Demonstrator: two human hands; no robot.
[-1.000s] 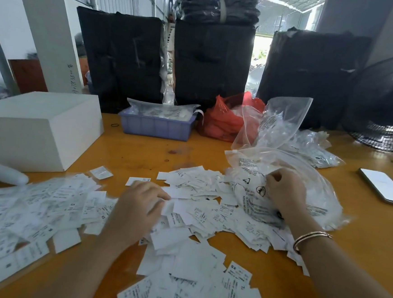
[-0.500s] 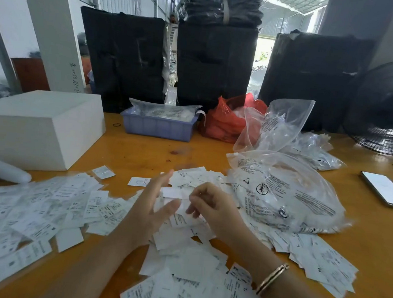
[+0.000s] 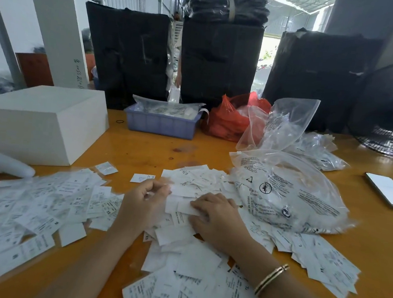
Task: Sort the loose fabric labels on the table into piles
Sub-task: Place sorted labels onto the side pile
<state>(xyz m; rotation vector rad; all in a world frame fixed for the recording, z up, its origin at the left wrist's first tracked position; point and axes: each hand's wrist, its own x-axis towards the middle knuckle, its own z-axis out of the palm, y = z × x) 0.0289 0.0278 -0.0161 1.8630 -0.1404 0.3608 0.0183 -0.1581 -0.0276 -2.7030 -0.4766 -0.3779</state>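
White fabric labels with black print lie all over the orange table (image 3: 148, 149). A wide pile (image 3: 33, 206) spreads at the left, a loose heap (image 3: 195, 179) lies in the middle, and more labels (image 3: 180, 279) sit near me. My left hand (image 3: 143, 203) hovers over the heap's left edge, its fingers curled round a few labels, though it is blurred. Just beside it, my right hand (image 3: 218, 221) rests on the heap and pinches one label (image 3: 185, 208) at its fingertips. A gold bangle (image 3: 271, 279) circles that wrist.
A clear printed bag (image 3: 292, 198) full of labels lies right of my hands, with more bags behind it. Around the table's edges stand a white box (image 3: 40, 122), a white handheld device (image 3: 4, 164), a blue tray (image 3: 159, 124), a red bag (image 3: 228, 120), a phone (image 3: 387, 189) and a fan (image 3: 391, 112).
My right hand left the clear bag and came left to the middle heap, beside my left hand. My left hand's fingers opened, then curled over labels.
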